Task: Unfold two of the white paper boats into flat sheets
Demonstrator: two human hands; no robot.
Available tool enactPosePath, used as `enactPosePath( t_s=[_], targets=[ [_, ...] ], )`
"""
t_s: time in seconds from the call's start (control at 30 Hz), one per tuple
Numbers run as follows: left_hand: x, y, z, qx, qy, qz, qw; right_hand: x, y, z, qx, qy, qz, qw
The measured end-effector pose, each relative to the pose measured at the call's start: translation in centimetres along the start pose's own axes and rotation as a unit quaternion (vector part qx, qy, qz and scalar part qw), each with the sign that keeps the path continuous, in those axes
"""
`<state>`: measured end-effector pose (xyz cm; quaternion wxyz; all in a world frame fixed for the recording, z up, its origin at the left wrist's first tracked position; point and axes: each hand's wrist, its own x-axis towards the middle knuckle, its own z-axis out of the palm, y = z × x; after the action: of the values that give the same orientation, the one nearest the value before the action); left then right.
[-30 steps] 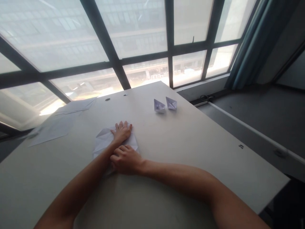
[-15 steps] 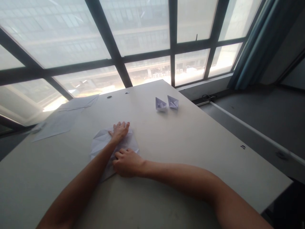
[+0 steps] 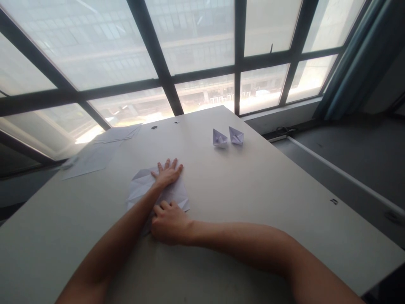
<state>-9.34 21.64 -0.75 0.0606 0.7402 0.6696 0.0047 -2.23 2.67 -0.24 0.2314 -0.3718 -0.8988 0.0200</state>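
A creased sheet of white paper [image 3: 139,185] lies on the white table, partly covered by my arms. My left hand [image 3: 168,173] presses flat on its far part, fingers spread. Nearer to me, my right hand [image 3: 169,223] has its fingers curled over the paper's near edge; the thumb and fingertips are partly hidden. My left forearm crosses over the sheet. Beyond my hands to the right, two folded paper boats [image 3: 220,138] stand side by side on the table.
Several loose white sheets [image 3: 91,160] lie at the table's far left. Large windows with dark frames [image 3: 167,90] rise behind the table [image 3: 253,181]. Right of it are a blue curtain [image 3: 351,63] and a white bar [image 3: 341,173] near the floor.
The view has shifted, so the scene sits a little farther right. My left hand's fingers are spread wider on the paper. My right hand stays at the near edge.
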Motion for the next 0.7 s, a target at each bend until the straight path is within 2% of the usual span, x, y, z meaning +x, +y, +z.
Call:
enactPosePath(
  t_s=[0.2, 0.37, 0.5, 0.7],
  targets=[
    [0.6, -0.2, 0.2, -0.011, 0.036, -0.015, 0.999, 0.0, -0.1, 0.1, 0.006, -0.003, 0.008, 1.0],
    [1.3, -0.3, 0.1, -0.003, 0.025, -0.022, 0.999, 0.1, -0.3, 0.5, -0.006, -0.005, 0.003, 1.0],
    [1.4, -0.4, 0.3, 0.001, 0.038, -0.02, 0.999, 0.1, -0.3, 0.6, -0.019, 0.006, -0.001, 1.0],
    [1.0, -0.5, 0.4, 0.007, 0.042, 0.011, 0.999, 0.0, 0.0, 0.1, -0.02, 0.012, -0.001, 1.0]
  ],
)
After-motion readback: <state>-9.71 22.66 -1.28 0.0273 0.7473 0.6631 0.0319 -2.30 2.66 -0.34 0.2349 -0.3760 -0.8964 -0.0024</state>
